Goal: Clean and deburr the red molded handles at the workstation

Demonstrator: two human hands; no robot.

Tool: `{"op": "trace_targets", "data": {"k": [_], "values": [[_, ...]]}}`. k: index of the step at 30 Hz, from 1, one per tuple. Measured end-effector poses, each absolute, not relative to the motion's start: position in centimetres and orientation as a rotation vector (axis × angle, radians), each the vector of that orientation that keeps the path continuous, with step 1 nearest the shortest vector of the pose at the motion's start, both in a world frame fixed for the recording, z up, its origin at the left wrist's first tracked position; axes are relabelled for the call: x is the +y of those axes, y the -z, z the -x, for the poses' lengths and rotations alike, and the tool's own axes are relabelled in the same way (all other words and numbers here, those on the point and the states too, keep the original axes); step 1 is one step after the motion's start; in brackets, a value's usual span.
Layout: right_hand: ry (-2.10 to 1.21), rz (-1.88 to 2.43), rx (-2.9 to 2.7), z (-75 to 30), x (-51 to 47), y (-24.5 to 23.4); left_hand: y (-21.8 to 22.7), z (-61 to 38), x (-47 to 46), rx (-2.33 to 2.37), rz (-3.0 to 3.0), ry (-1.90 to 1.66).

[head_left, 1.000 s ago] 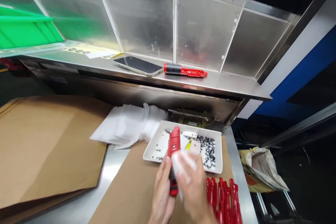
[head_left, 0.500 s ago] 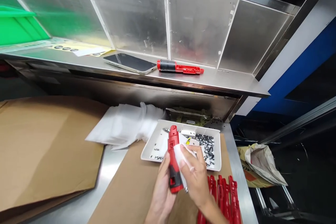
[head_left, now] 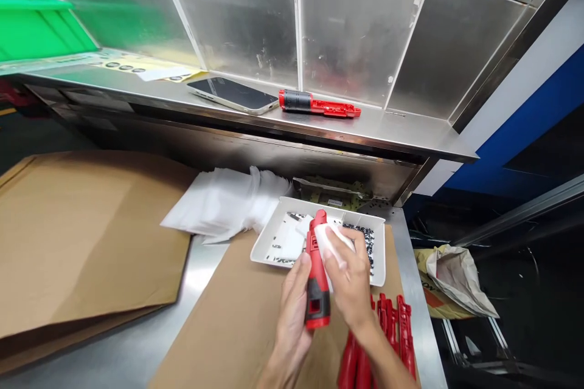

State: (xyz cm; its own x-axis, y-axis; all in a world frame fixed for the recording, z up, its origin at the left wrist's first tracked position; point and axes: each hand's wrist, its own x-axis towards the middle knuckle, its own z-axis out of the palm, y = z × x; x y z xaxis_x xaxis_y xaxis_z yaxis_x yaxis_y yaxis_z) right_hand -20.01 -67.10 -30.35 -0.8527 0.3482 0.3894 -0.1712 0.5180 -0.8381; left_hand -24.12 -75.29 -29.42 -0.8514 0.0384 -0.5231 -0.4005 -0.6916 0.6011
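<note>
L hand (head_left: 292, 310) wraps red/black tool body (head_left: 316, 276), fingers curled round lower grip, held upright above cardboard sheet (head_left: 237, 328). R hand (head_left: 349, 282) presses white wipe (head_left: 331, 238) on tool's upper part, fingers pinched on it. Risks: grip is one-handed; wiping force could twist tool out, drop into near white tray (head_left: 269, 242), scatter small black parts (head_left: 365, 240). R forearm close over red housings (head_left: 392, 331); could knock them off bench edge.

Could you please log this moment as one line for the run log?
left hand: grips red tool upright | right hand: presses white cloth on tool | behind: white tray
</note>
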Motion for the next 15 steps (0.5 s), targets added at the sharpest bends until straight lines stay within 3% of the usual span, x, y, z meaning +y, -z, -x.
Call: {"op": "trace_targets", "data": {"k": [5, 10, 15], "values": [[-1.354, -0.004, -2.27, 19.3, -67.2, 30.4, 29.7, 24.2, -76.0, 1.063, 0.784, -2.482], [-1.188, 0.197, -2.291, 20.3, -66.3, 29.5, 30.2, 24.0, -75.8, 1.023, 0.667, -2.469], [-1.207, 0.105, -2.138, 19.5, -67.0, 29.8, 30.5, 23.7, -76.0, 1.12, 0.725, -2.444]]}}
